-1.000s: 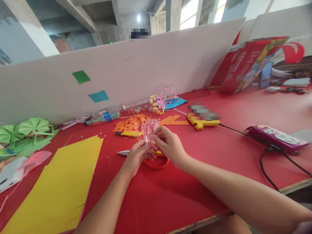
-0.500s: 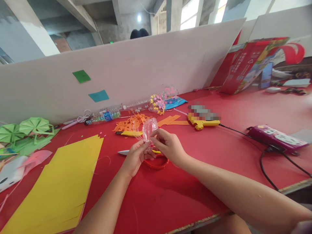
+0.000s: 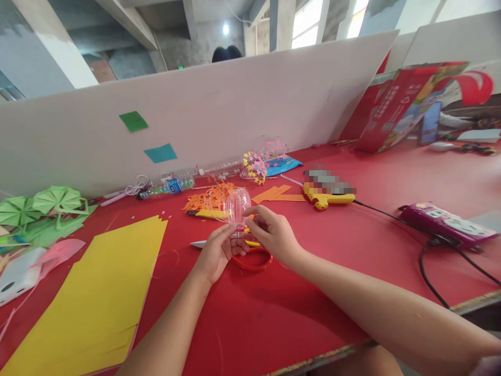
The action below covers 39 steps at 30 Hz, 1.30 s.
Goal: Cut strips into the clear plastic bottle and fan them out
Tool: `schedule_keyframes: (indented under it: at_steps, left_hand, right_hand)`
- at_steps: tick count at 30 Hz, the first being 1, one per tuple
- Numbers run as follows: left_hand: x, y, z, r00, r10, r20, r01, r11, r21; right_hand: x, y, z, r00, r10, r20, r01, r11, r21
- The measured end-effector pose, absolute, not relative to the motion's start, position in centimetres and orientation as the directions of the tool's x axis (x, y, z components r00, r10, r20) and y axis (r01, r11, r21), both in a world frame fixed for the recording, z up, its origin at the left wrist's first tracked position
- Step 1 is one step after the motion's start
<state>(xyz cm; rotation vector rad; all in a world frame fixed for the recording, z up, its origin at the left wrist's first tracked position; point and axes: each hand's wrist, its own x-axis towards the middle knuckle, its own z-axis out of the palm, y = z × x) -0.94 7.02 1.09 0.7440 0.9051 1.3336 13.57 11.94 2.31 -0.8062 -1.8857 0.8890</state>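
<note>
A clear plastic bottle top (image 3: 237, 204), its wall cut into thin strips, is held up over the table with its neck pointing down. My left hand (image 3: 219, 251) grips it by the neck between thumb and fingers. On the other side, my right hand (image 3: 270, 230) has its thumb and forefinger pinched at the edge of the strips; the strip between them is too fine to make out clearly. Below both hands lie scissors (image 3: 252, 260) with red and yellow handles, the blade tip pointing left. A yellow utility knife (image 3: 211, 214) rests just behind the bottle top.
Orange paper scraps (image 3: 213, 197) and strips (image 3: 274, 194) lie behind. Yellow paper sheets (image 3: 90, 292) cover the left. A yellow glue gun (image 3: 329, 198) with a cord and a purple box (image 3: 446, 222) stand right. A white partition (image 3: 219, 109) closes the back.
The bottle top has turned slightly in my left hand, and its strips look more spread. My right hand stays beside it; the view has shifted slightly.
</note>
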Motion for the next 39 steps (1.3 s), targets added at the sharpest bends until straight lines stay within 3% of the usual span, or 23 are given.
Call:
schedule_keyframes:
  at_steps: [10,18,25,32,39]
  left_hand:
    - [-0.81,7.02,1.09,0.005,0.994,-0.112,-0.410,0.104,0.906]
    - [-0.66,6.90,1.31,0.007,0.994,-0.113,-0.381,0.107,0.918]
    - [-0.63,6.89,1.12,0.006,0.992,-0.123,-0.371,0.117,0.921]
    - [-0.69,6.98,1.12,-0.011,0.993,-0.121,-0.379,0.108,0.919]
    - [-0.66,6.91,1.02,0.015,0.993,-0.116,-0.371,0.113,0.922]
  right_hand:
    - [13.44,12.14,2.43,-0.412,0.825,0.387,0.285,0.520,-0.805]
    - [13.61,11.71,2.64,-0.429,0.800,0.419,0.222,0.543,-0.810]
    - [13.44,11.82,2.70,-0.450,0.821,0.351,0.341,0.521,-0.782]
    - [13.58,11.67,2.60,-0.461,0.781,0.422,0.219,0.560,-0.799]
    - [13.54,11.74,2.61,-0.454,0.783,0.425,0.203,0.555,-0.807]
